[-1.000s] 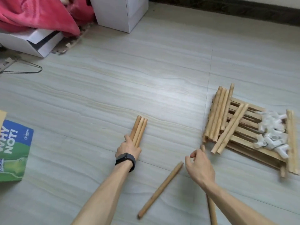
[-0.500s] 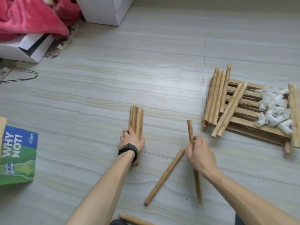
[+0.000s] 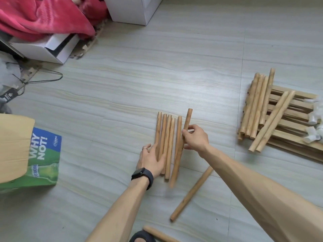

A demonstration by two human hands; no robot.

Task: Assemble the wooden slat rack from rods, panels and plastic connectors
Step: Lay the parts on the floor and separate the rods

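Rods in row (image 3: pixel 164 133): 5 | left hand (image 3: pixel 152 159): flat, pressing row | right hand (image 3: pixel 196 138): pinching sixth rod (image 3: pixel 188 117) | loose rods (image 3: pixel 191 193): 2

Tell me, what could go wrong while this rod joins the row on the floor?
The row of rods may roll apart, because the left hand rests on its left side only. The right hand holds the new rod tilted, so it could knock its neighbour.

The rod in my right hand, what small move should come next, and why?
Probably lay the rod flat against the row of rods and slide its top end level. The right hand pinches it tilted, tip sticking past the row, while the left hand rests on the row.
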